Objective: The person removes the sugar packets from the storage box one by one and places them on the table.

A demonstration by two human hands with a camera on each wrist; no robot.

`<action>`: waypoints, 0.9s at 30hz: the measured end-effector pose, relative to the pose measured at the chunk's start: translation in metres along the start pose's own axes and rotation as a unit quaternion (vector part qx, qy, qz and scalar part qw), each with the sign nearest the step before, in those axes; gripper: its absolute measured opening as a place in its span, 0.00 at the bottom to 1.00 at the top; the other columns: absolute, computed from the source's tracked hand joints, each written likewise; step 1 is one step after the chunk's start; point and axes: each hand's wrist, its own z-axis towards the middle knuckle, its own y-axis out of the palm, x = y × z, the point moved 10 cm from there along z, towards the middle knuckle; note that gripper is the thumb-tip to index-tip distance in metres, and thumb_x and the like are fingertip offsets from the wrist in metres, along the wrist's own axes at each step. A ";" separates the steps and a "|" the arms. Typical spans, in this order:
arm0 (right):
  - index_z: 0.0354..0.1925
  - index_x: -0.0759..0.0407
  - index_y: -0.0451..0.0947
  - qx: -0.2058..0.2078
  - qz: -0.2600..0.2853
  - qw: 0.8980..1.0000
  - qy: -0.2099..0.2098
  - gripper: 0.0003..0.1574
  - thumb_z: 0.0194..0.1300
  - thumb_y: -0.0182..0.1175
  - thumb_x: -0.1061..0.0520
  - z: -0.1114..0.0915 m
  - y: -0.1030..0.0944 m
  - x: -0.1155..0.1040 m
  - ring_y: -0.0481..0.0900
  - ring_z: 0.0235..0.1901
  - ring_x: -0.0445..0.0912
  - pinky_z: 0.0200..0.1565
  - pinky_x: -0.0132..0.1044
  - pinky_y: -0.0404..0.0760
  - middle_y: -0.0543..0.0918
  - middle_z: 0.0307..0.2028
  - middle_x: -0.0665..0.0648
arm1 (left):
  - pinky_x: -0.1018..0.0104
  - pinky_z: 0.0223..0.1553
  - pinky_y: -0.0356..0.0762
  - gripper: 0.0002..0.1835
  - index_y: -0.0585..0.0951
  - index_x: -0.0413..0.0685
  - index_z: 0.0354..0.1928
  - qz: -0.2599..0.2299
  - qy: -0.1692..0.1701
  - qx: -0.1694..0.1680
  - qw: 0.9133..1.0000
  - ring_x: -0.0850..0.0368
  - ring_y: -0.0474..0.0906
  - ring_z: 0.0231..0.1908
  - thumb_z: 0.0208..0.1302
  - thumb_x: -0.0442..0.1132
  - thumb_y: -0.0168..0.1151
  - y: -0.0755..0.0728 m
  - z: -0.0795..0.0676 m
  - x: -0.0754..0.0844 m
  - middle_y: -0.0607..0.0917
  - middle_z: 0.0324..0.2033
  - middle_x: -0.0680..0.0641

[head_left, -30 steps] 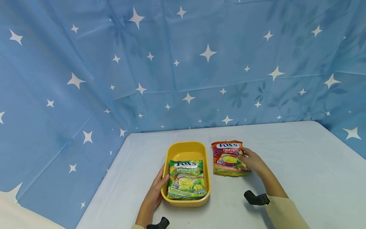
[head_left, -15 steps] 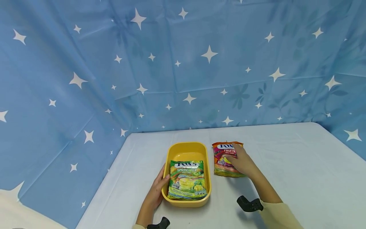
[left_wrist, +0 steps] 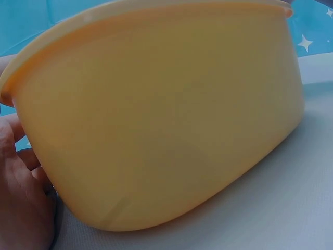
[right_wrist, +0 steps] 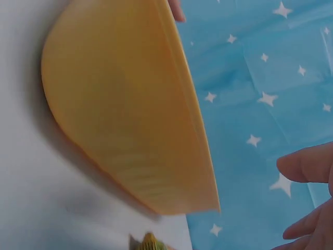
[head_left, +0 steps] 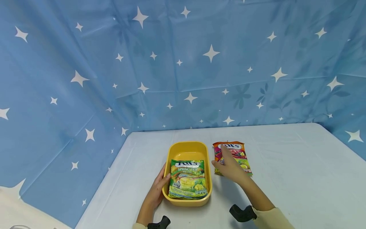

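A yellow plastic box (head_left: 188,149) stands on the white table; its plain side (left_wrist: 166,114) fills the left wrist view. Inside lies a green bag of Fox's Spring Tea candy (head_left: 187,181). My left hand (head_left: 155,190) holds the box by its left side, thumb over the rim and fingers along the outside. To the right of the box lies a red bag of Fox's Fruits candy (head_left: 241,154). Over that bag, partly covering it, is my right hand (head_left: 232,167), fingers extended and holding nothing. In the right wrist view its thumb and fingers (right_wrist: 307,164) are spread beyond the box rim.
White cloth covers the table (head_left: 286,159), whose far edge meets a blue curtain (head_left: 200,79) with white stars. A black wrist camera (head_left: 241,213) sits on the right wrist and another (head_left: 160,223) on the left.
My right hand has moved left from the right edge of the red candy bag, across its front, toward the box. The bag stays where it was. My left hand keeps its hold.
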 end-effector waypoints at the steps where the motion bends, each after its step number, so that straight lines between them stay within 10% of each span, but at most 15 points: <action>1: 0.69 0.70 0.38 -0.004 0.009 1.000 -0.002 0.49 0.64 0.53 0.51 -0.001 0.003 -0.003 0.44 0.68 0.66 0.61 0.62 0.52 0.44 0.69 0.72 | 0.46 0.68 0.36 0.35 0.43 0.55 0.72 0.000 0.001 -0.001 1.000 0.46 0.34 0.71 0.67 0.45 0.45 0.000 0.000 0.000 0.40 0.72 0.46; 10: 0.71 0.63 0.36 -0.055 0.183 0.982 0.007 0.51 0.63 0.54 0.49 -0.019 0.037 -0.028 0.45 0.68 0.63 0.61 0.60 0.56 0.43 0.70 0.66 | 0.46 0.68 0.37 0.36 0.43 0.55 0.72 -0.001 -0.002 -0.003 1.000 0.46 0.35 0.71 0.67 0.45 0.46 0.000 0.000 0.000 0.40 0.72 0.46; 16: 0.69 0.68 0.34 -0.120 0.348 0.928 0.057 0.52 0.64 0.52 0.47 -0.027 0.066 -0.036 0.37 0.69 0.61 0.66 0.58 0.45 0.39 0.71 0.67 | 0.46 0.68 0.37 0.36 0.43 0.55 0.72 0.000 -0.002 0.000 1.000 0.45 0.35 0.71 0.67 0.46 0.46 0.000 0.000 0.001 0.40 0.72 0.46; 27: 0.66 0.76 0.35 -0.114 0.508 0.847 0.106 0.43 0.63 0.44 0.57 -0.023 0.079 -0.035 0.36 0.68 0.61 0.67 0.59 0.36 0.41 0.68 0.69 | 0.47 0.68 0.39 0.36 0.44 0.55 0.72 0.004 -0.002 0.007 1.000 0.45 0.38 0.70 0.67 0.46 0.46 -0.001 0.001 -0.001 0.42 0.72 0.46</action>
